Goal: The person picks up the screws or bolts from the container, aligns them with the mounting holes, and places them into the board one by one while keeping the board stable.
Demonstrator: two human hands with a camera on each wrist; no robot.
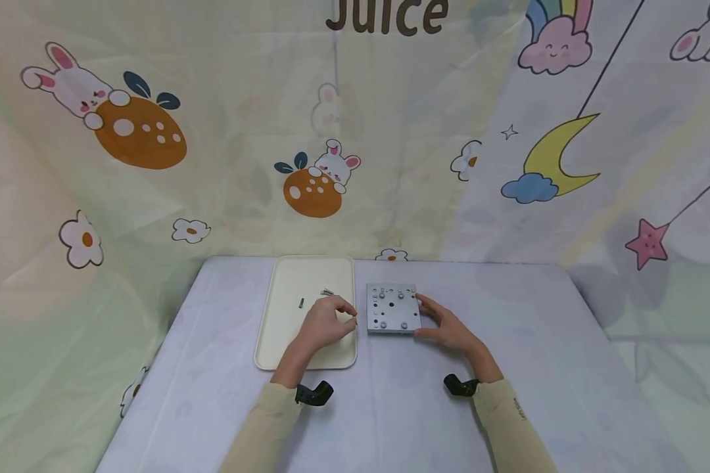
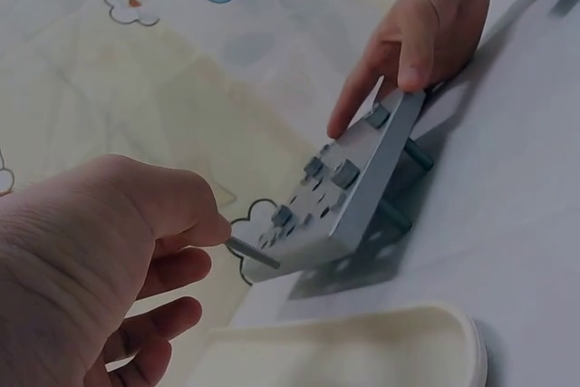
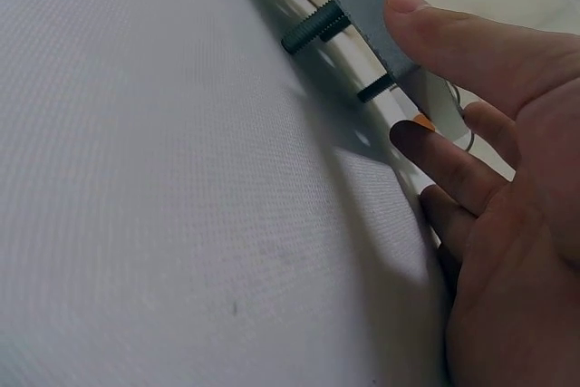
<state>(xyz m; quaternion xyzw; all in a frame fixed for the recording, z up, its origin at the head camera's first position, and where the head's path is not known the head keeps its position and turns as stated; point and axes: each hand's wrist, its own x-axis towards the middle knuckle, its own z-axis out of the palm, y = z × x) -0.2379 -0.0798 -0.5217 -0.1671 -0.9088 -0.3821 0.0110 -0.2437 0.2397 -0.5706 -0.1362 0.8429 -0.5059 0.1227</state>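
My left hand is over the right side of the cream tray. Its thumb and forefinger pinch a thin grey metal pin, pointing toward the plate, while the other fingers curl loosely. Right of the tray is a square grey metal plate with several holes and bolt heads on top. Threaded bolt shanks stick out beneath it. My right hand holds the plate by its right side, with the thumb at the near corner and a finger farther back. In the right wrist view the remaining fingers sit below the plate's edge.
Small metal screws lie in the tray toward the back, with another small metal piece to their left. A white cloth covers the table. Behind it hangs a printed curtain with cartoon rabbits and flowers.
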